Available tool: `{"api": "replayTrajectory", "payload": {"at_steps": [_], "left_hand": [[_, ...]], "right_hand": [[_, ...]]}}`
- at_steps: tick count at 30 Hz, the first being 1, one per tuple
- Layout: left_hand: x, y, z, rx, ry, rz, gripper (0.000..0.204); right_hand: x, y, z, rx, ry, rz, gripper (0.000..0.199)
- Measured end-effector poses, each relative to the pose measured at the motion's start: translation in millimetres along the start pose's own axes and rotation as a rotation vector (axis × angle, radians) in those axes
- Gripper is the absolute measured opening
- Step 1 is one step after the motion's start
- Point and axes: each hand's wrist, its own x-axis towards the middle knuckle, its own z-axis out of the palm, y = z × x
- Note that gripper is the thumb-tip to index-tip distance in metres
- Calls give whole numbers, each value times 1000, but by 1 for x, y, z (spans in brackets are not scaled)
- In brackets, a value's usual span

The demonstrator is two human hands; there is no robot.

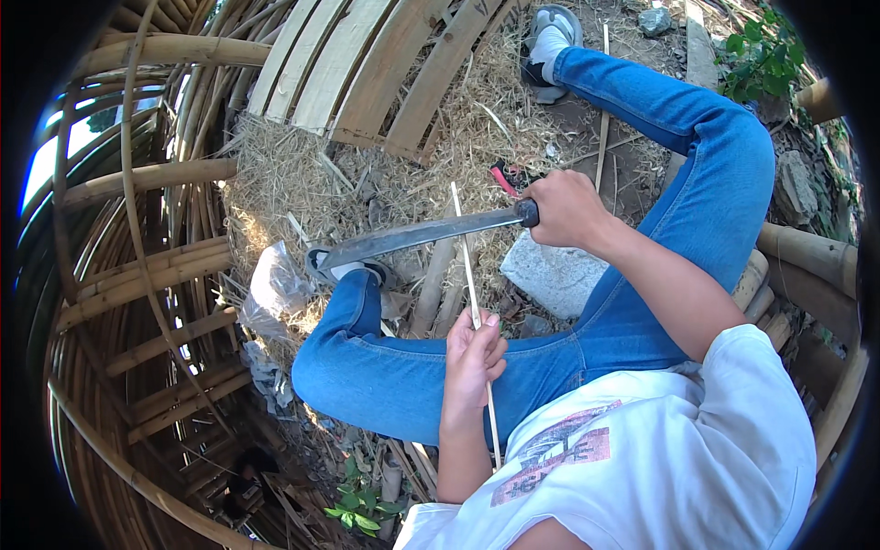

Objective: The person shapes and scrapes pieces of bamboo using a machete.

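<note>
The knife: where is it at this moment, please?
In the head view, the knife is near the centre, its handle in the right hand, its blade pointing left across the stick in the left hand.

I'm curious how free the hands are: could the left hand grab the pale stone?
Probably not straight away: the left hand is closed around a thin stick, though the stone looks close by.

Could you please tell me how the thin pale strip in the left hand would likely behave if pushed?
The strip would probably feel light, being so slender. It seems fairly stiff, as it extends nearly straight beyond the left hand. Its thinness suggests it might bend or snap if pushed hard sideways.
</note>
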Motion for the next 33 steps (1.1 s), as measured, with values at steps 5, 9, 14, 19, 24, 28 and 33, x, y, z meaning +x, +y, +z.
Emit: {"api": "replayTrajectory", "payload": {"at_steps": [5,9,14,19,24,28,33], "left_hand": [[-3,0,1,37,16,8,5],[-5,2,-1,17,5,41,6],[-2,-1,2,76,42,78,7],[1,-3,5,162,110,35,8],[-4,1,-2,41,-12,-33,9],[-4,0,2,34,-47,-18,10],[-6,0,1,31,-53,-2,8]], "right_hand": [[4,13,-6,25,85,144,23],[1,8,-2,47,47,52,25],[-6,-6,-2,111,-17,-70,22],[-6,-3,-2,-5,-45,-56,21],[1,3,-8,35,49,42,21],[2,11,-14,94,101,149,21],[-3,8,-9,104,73,120,23]]}}
